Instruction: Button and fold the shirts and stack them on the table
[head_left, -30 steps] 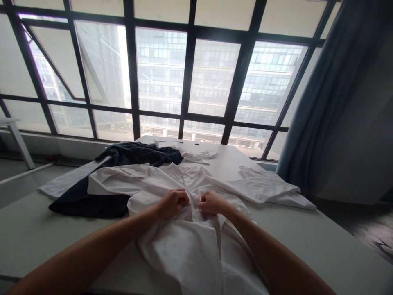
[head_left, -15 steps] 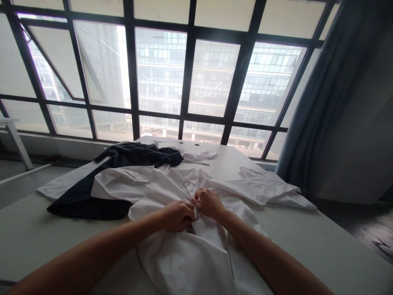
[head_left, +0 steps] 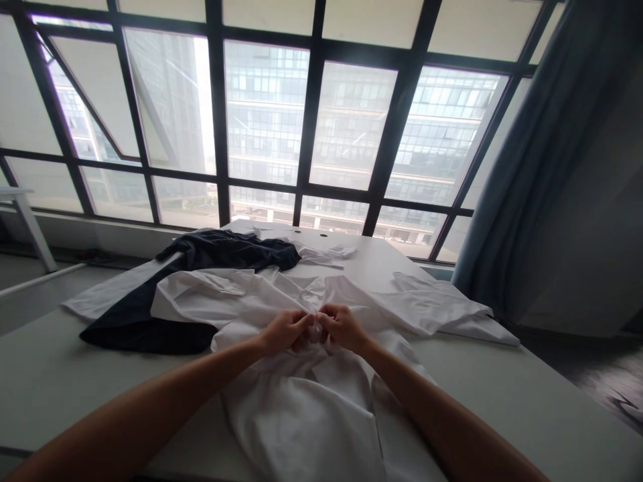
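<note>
A white shirt [head_left: 301,408] lies spread over the table, its collar end toward the window and its lower part toward me. At its front opening my left hand [head_left: 289,331] pinches the cloth between thumb and fingers. Right beside it, my right hand [head_left: 344,327] pinches the facing edge, so the thumbs nearly meet. A little cloth bunches up between the two hands. Whether a button sits in the fingers is too small to tell.
A dark navy garment [head_left: 151,335] lies at the left, partly under the white shirt. More white clothing [head_left: 475,328] rests at the right edge of the white table [head_left: 542,408]. Behind stands a black-framed window, with a blue-grey curtain [head_left: 507,201] at the right.
My left hand has moved up and turned, its thumb now on top beside the right thumb. My right hand has rolled slightly inward. The shirt's cloth has shifted between them.
</note>
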Tool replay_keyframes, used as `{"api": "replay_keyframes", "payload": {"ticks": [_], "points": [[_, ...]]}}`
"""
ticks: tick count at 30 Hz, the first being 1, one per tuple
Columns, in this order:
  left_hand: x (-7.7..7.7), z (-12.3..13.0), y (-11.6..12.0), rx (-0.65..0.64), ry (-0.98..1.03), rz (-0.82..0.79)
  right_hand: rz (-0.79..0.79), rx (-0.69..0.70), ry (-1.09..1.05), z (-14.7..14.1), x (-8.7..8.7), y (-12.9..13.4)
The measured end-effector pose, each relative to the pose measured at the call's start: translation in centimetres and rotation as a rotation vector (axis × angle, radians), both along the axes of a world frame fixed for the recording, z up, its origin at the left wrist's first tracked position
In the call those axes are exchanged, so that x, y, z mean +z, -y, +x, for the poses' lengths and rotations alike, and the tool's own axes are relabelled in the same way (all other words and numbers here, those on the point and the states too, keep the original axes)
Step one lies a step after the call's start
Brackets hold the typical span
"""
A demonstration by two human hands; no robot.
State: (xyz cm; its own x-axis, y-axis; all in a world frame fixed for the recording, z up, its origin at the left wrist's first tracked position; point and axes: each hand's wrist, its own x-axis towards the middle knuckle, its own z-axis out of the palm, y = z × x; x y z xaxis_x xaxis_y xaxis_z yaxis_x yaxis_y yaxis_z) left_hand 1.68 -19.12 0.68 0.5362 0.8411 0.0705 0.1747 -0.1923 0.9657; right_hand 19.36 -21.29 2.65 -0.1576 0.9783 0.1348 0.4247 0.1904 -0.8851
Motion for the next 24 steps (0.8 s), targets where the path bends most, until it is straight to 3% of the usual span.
{"api": "replay_keyframes", "payload": {"ticks": [8,17,24], "points": [[-0.1,-0.3,-0.3,-0.008,0.025,-0.035,-0.072,0.091,-0.090,0.0,-0.6,-0.1],[-0.3,-0.2,-0.1,0.024,-0.035,0.032,0.022,0.030,0.128,0.3,-0.7,-0.3],[-0.8,-0.2,-0.2,0.018,-0.020,0.077,0.017,0.113,0.162,0.9,-1.2,-0.8]]}}
